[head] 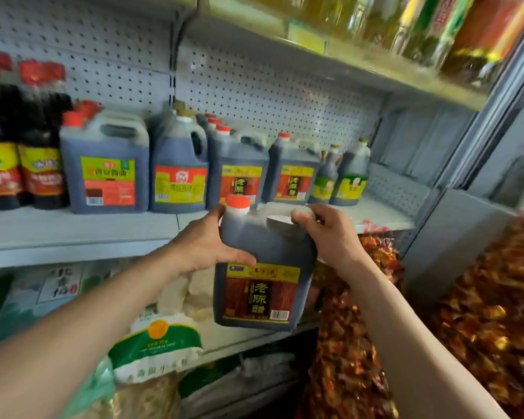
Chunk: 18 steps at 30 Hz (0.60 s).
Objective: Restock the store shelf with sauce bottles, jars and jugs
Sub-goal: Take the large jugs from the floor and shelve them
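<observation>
The white metal shelf (pixel 73 228) with its pegboard back runs across the view, and a higher shelf (pixel 375 71) above it carries blurred bottles of yellow oil (pixel 454 40). To the right, a mass of red and gold wrapped packets (pixel 481 313) fills a bin beside the shelving. Below the white shelf lie sacks of rice (pixel 158 349), one white with a green band and an orange disc.

On the white shelf stands a row of dark sauce containers: two tall bottles with red caps (pixel 22 152) at the far left, then a square jug with a green and red label (pixel 106 167), a jug with a red and yellow label (pixel 180 173), two vinegar jugs (pixel 266 173) with dark red labels, and two smaller bottles with green and yellow labels (pixel 342 179) at the right end.

In front of the shelf edge, held in the air and slightly tilted, is another dark vinegar jug (pixel 263 273) with an orange cap and the same dark red label. The left hand (pixel 206 243) braces its left side, thumb across the front and fingers out of sight behind. The right hand (pixel 324 231) has its fingers curled round the white handle at the jug's top right.
</observation>
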Each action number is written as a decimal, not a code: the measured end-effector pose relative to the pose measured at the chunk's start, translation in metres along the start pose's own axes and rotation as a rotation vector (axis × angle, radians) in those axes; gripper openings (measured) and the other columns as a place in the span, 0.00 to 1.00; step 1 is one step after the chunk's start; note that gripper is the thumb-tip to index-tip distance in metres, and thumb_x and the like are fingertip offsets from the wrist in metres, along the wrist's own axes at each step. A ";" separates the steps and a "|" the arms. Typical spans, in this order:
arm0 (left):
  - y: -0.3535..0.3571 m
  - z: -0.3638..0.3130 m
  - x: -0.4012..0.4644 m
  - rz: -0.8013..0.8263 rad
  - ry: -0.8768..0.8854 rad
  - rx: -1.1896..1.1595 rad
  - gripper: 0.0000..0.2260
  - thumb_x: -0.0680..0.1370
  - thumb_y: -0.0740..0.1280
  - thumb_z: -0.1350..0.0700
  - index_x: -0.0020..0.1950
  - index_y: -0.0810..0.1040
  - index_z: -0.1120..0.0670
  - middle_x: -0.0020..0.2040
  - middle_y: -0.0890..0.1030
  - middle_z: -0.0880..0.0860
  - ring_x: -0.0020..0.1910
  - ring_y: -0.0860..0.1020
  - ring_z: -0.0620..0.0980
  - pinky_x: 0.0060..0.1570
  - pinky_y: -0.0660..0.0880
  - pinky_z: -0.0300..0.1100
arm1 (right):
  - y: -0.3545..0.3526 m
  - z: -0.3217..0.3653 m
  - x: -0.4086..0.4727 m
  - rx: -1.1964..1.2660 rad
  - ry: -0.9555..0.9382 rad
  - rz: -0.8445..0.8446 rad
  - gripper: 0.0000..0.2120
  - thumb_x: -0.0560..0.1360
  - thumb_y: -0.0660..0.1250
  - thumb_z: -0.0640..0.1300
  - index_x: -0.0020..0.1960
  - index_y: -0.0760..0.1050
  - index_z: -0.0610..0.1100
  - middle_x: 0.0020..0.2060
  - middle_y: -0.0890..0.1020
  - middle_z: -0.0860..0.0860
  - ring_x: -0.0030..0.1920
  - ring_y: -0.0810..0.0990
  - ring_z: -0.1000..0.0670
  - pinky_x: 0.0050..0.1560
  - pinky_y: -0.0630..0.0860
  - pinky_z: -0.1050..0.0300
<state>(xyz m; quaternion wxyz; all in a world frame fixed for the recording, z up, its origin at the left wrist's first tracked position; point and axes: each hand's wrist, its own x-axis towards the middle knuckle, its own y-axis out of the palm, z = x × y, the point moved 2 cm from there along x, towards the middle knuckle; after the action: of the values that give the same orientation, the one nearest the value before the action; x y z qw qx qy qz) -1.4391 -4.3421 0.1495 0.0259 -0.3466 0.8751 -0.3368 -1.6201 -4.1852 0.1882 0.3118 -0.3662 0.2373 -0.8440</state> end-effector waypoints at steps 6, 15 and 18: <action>0.015 -0.061 0.110 -0.133 -0.004 0.089 0.50 0.55 0.83 0.38 0.71 0.64 0.48 0.61 0.75 0.44 0.59 0.74 0.47 0.51 0.73 0.44 | -0.046 -0.051 0.126 0.079 -0.115 -0.018 0.21 0.75 0.66 0.62 0.38 0.78 0.44 0.28 0.75 0.52 0.31 0.69 0.57 0.35 0.67 0.50; 0.067 -0.085 0.242 -0.235 -0.062 0.076 0.49 0.52 0.83 0.41 0.69 0.63 0.41 0.65 0.77 0.45 0.64 0.75 0.50 0.62 0.74 0.50 | -0.057 -0.148 0.254 0.200 -0.181 0.084 0.24 0.74 0.65 0.63 0.44 0.78 0.40 0.41 0.80 0.37 0.39 0.72 0.52 0.43 0.74 0.43; 0.078 -0.082 0.267 -0.285 -0.108 0.116 0.51 0.54 0.84 0.44 0.72 0.63 0.43 0.68 0.76 0.48 0.67 0.74 0.53 0.62 0.74 0.49 | -0.047 -0.169 0.277 0.245 -0.199 0.114 0.22 0.77 0.66 0.58 0.46 0.78 0.37 0.43 0.79 0.34 0.40 0.71 0.53 0.41 0.73 0.43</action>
<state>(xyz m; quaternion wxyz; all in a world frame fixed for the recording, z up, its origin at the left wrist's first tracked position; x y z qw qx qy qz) -1.7107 -4.4199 0.2157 0.0450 -0.4829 0.7934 -0.3679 -1.9149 -4.3170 0.2437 0.4234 -0.3931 0.1210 -0.8072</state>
